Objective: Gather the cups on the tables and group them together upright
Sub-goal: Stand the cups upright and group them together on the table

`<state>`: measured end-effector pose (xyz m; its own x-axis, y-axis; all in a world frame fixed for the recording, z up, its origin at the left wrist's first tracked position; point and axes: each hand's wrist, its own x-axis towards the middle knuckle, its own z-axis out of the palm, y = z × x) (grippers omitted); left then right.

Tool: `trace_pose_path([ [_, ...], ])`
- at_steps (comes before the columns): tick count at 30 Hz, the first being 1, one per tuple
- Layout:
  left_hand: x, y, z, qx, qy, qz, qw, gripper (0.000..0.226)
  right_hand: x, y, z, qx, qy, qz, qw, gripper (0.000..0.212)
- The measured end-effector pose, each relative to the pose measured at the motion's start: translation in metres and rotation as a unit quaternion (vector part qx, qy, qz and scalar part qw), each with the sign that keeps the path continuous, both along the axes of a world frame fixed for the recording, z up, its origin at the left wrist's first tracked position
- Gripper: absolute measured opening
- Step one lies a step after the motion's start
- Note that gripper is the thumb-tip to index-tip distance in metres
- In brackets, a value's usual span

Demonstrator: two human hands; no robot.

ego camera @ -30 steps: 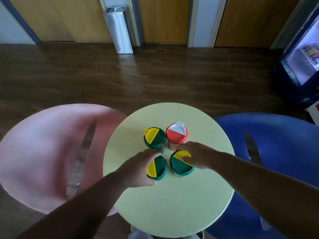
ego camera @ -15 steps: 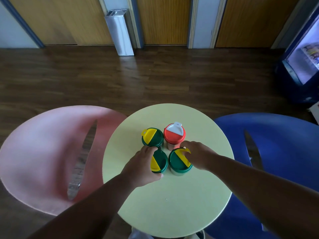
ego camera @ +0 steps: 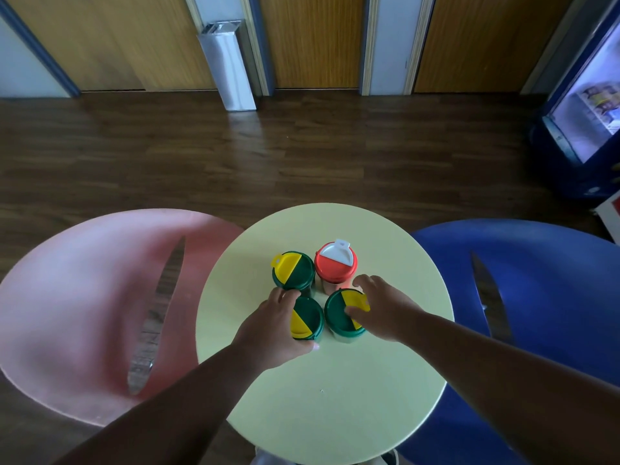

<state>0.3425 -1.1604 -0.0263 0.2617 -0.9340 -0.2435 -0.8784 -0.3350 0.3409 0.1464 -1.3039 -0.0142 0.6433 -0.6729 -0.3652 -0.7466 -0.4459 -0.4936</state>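
I am looking down on a round pale yellow table (ego camera: 335,397) in the lower middle of the frame, with four lidded cups standing upright in a tight cluster near its centre. At the upper left of the cluster sits a green-and-yellow cup (ego camera: 293,270), and just to its right a red cup with a white flap (ego camera: 336,265); these two look close enough to touch. Below them are two more green-lidded cups, each under a hand.

My left hand (ego camera: 273,327) wraps its fingers and thumb around the lower left cup (ego camera: 307,318), grasping it by the side. My right hand (ego camera: 380,308) holds the lower right cup (ego camera: 342,317), thumb lying across the lid and fingers curled over its far edge beside the red cup.

I judge this to be the closing step: the last two cups are being nudged in against the back pair. A narrow gap shows between the two front cups. The next move calls for a gentle inward push to close it, then letting go straight up so no cup tips. A pink chair (ego camera: 84,313) sits at the left, a blue chair (ego camera: 536,297) at the right; I see no stray cups on either
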Motion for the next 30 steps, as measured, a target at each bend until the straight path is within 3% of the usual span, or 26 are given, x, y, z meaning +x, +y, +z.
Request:
trace_pose_path([
  [4,0.003,0.002,0.000,0.001,-0.011,-0.021,1.000,0.104,-0.003,-0.006,0.005,-0.047,0.014,0.174,0.983,0.096],
  [8,0.008,0.003,-0.002,0.003,-0.006,-0.049,0.999,0.103,0.001,-0.008,0.001,-0.145,0.069,0.270,0.949,0.105],
  [22,-0.001,-0.002,-0.002,-0.022,0.007,0.031,0.999,0.087,0.011,0.013,-0.009,-0.071,0.031,0.024,0.997,0.087],
  [30,-0.002,-0.006,-0.003,-0.032,0.008,0.035,0.999,0.088,0.014,0.013,-0.010,-0.066,0.016,0.004,0.998,0.092],
])
